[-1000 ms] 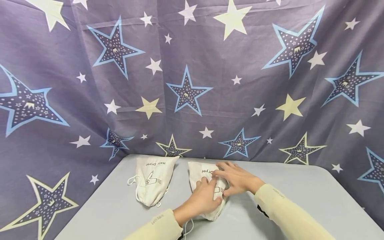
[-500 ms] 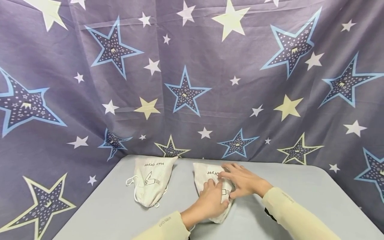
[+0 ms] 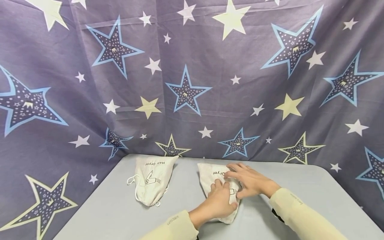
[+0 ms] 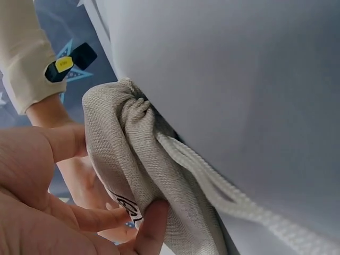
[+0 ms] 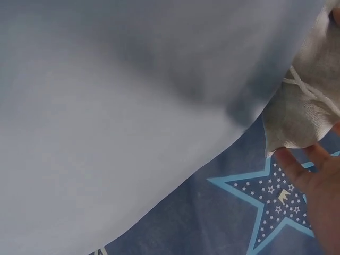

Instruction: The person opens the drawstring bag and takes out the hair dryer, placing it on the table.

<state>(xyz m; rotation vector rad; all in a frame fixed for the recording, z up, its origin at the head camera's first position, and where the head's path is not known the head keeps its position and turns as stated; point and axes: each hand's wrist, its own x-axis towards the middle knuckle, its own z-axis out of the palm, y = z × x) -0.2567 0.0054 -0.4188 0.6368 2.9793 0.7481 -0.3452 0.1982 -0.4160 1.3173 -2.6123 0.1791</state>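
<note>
A white cloth drawstring bag (image 3: 206, 175) printed "Hair Dryer" lies on the grey table, partly covered by both hands. My left hand (image 3: 217, 201) holds its lower part, thumb and fingers spread across it. My right hand (image 3: 251, 180) grips the bag's right edge, fingers on the far side and thumb nearer. In the left wrist view the gathered cloth (image 4: 154, 164) and its white cord (image 4: 234, 204) show close up. The right wrist view has the bag's edge (image 5: 295, 119) at the fingertips. A second drawstring bag (image 3: 154, 190) lies flat to the left, untouched.
The grey tabletop (image 3: 99, 213) has rounded far corners. Behind and beside it hangs a purple-grey curtain (image 3: 198, 46) patterned with stars, close to the table's far edge.
Both hands have shifted rightward together, and the bag under them has slid right over the table. The left-hand bag has stayed in place.
</note>
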